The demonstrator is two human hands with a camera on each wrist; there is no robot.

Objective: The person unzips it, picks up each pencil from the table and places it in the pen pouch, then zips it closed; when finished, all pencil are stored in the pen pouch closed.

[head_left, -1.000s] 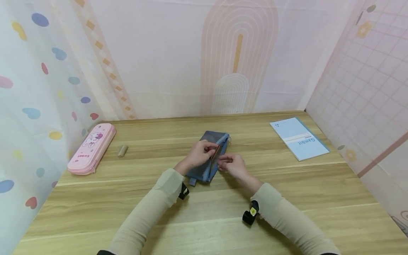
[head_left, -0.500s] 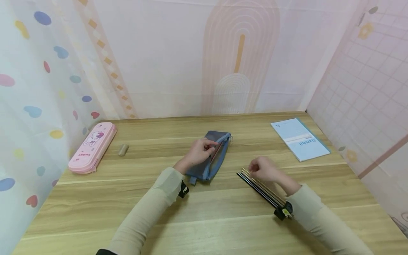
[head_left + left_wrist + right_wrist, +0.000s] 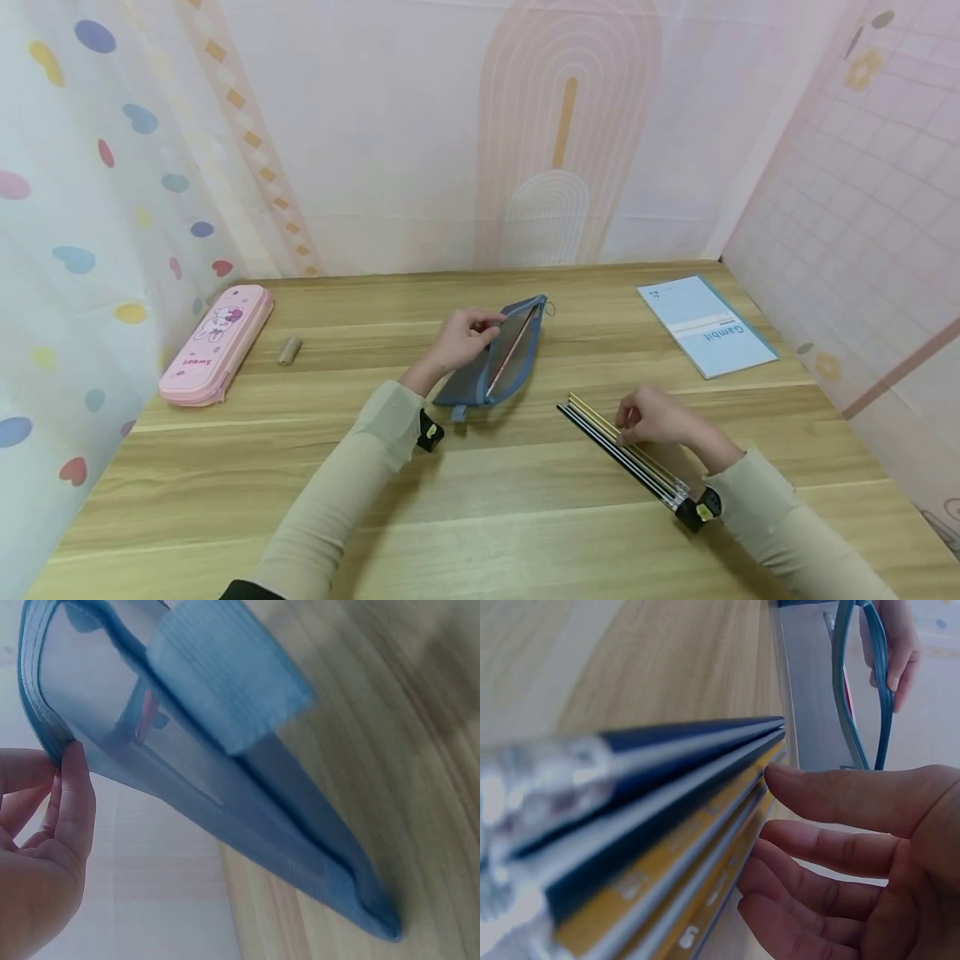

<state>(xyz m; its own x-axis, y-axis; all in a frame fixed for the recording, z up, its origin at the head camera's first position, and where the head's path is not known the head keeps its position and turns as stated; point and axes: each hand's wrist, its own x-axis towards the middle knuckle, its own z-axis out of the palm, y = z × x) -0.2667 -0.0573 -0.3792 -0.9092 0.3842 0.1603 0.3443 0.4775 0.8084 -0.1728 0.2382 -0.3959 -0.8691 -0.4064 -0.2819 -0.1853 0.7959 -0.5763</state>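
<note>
A blue-grey mesh zip pouch (image 3: 463, 383) lies mid-table, its mouth spread wide. My left hand (image 3: 459, 340) pinches its upper zip edge between thumb and fingers, also clear in the left wrist view where the zip tape (image 3: 37, 712) meets the fingertips. Inside lies a thin reddish stick-like thing (image 3: 513, 352), partly seen through the mesh. To the right, gold pencils (image 3: 589, 410) and black pencils (image 3: 600, 442) lie side by side. Over them is my right hand (image 3: 654, 417), thumb and loosely bent fingers right at the gold pencils, not closed round them.
A pink pencil case (image 3: 217, 346) lies at the far left, with a small tan cylinder (image 3: 289, 351) beside it. On the right is a white and blue notebook (image 3: 708, 327). Patterned cloth (image 3: 375, 150) walls the back and sides of the wooden table (image 3: 480, 517).
My right hand has left the pouch and moved right to the pencils, which my arm hid before. My left hand has lifted the pouch's edge, and its mouth gapes wider.
</note>
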